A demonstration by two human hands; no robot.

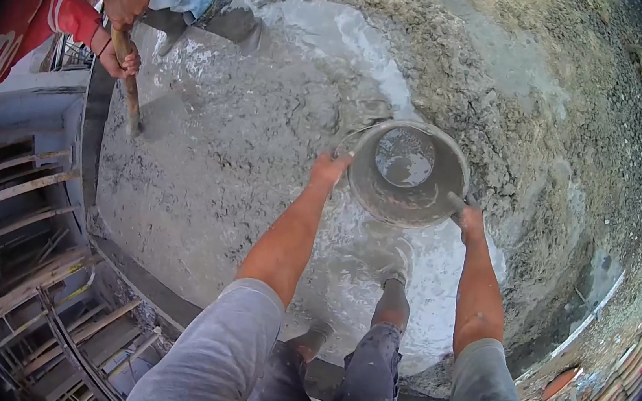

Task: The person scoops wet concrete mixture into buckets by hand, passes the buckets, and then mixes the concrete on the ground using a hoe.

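1 bucket (pixel 441 165) (wet inside) held by left hand (pixel 330 167), right hand (pixel 467 214).

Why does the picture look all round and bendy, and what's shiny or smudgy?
Head view: black, curved edges, with the boards bowed as if through a very wide lens; head view: bright glare on the wet ground and in the bucket; head view: the far right edge looks smeary, too soft to make out well.

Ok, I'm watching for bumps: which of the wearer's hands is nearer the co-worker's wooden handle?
Left. The left hand holds the bucket on the side toward the wooden handle; the right hand holds its opposite side, farther away.
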